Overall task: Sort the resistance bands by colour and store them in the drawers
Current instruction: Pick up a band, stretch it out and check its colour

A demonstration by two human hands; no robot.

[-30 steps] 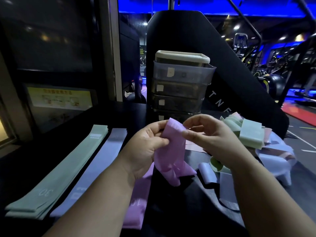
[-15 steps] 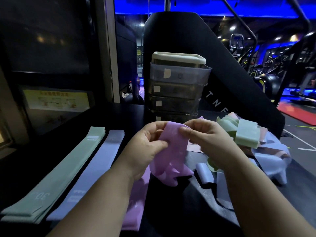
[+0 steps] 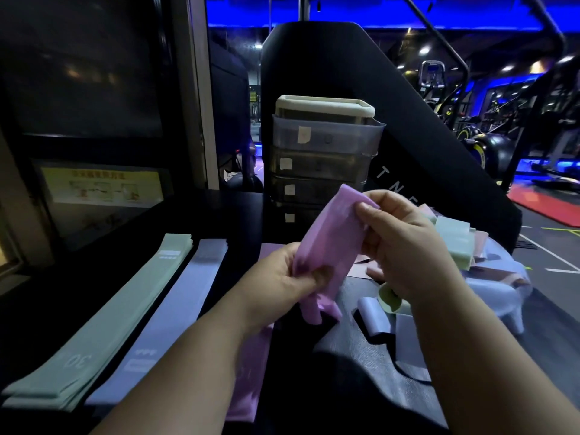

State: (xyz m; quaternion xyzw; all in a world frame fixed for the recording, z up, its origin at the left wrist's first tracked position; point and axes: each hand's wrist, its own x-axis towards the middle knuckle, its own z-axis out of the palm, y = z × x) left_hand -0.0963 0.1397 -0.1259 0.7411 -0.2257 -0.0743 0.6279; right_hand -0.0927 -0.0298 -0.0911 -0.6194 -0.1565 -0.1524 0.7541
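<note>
A pink resistance band (image 3: 329, 243) is stretched slantwise between my hands in front of me. My left hand (image 3: 282, 281) pinches its lower end and my right hand (image 3: 395, 243) pinches its upper end. On the dark table lie flat stacks of green bands (image 3: 103, 321) and lilac bands (image 3: 169, 318), and pink bands (image 3: 251, 372) partly hidden under my left forearm. A mixed heap of unsorted bands (image 3: 455, 246) lies to the right. A tower of translucent drawers (image 3: 323, 161) with small labels stands behind my hands, all drawers closed.
A white stool (image 3: 499, 296) carries part of the heap at the right. A tall black panel (image 3: 408, 120) rises behind the drawers. Gym machines (image 3: 480, 146) and a red mat (image 3: 546, 205) fill the far right. A yellow poster (image 3: 100, 186) is on the left wall.
My right hand has lifted the band's upper end up and to the right while my left hand has slid down to its lower end, so the crumpled band is now pulled out straight.
</note>
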